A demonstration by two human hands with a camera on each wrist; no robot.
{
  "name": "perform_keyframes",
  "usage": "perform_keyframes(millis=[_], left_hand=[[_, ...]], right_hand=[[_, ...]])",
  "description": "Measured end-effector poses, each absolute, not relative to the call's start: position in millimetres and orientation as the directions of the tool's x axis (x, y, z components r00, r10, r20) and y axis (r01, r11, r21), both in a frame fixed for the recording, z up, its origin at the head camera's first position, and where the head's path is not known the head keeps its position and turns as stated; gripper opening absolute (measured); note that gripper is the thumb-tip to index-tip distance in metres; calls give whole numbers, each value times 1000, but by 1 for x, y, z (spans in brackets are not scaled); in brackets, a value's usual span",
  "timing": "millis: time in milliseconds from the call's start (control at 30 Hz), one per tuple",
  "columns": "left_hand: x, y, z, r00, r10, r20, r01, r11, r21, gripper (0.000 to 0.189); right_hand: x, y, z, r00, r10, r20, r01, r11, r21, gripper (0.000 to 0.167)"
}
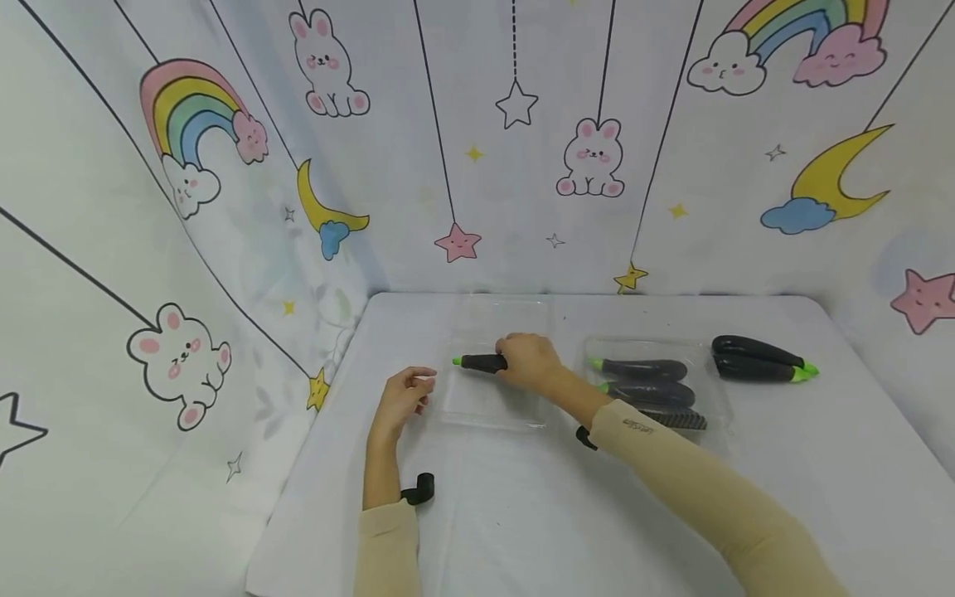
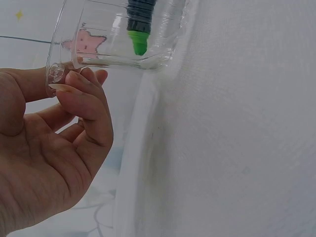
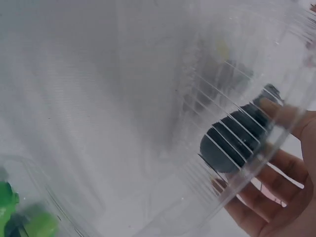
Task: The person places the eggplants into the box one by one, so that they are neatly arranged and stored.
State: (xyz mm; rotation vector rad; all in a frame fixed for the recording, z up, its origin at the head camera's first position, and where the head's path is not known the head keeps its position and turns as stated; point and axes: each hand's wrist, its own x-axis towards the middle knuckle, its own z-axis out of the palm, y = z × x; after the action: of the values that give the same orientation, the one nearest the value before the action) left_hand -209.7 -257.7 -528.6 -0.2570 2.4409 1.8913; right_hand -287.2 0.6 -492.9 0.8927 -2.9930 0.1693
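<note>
My right hand grips a dark toy eggplant with a bright green tip, over a clear plastic container. The green tip points left. In the right wrist view the eggplant shows through the ribbed plastic, with fingers around it. My left hand is beside the container's left edge, its fingers loosely bent. In the left wrist view, the fingertips overlap the clear rim; the green tip appears behind the plastic wall.
To the right, another clear tray holds dark eggplants and a ridged dark piece, partly behind my forearm. Two more eggplants lie on the white table beyond it. A patterned curtain stands along the table's back edge.
</note>
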Motion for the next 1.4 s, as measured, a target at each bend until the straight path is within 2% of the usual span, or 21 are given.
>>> perform_keyframes(millis=[200,433,600,933,1400], left_hand=[[-208,-257,-529,-985,-101,-142,-163,239,957,31],[-209,-257,-530,-987,-94,-133,-152,230,961,30],[-209,-257,-530,-987,-90,-130,-147,223,964,30],[-208,-257,-528,-987,-92,-133,-151,233,961,31],[-208,-259,-528,-987,-95,-133,-152,238,959,31]], right_hand=[[-284,-5,-499,-823,-566,41,-565,824,41,31],[-280,-8,-504,-821,-565,79,-554,823,123,20],[-279,-8,-506,-812,-573,110,-554,816,163,19],[-277,-5,-500,-808,-571,148,-563,821,96,23],[-276,7,-471,-808,-555,196,-568,823,-12,48]])
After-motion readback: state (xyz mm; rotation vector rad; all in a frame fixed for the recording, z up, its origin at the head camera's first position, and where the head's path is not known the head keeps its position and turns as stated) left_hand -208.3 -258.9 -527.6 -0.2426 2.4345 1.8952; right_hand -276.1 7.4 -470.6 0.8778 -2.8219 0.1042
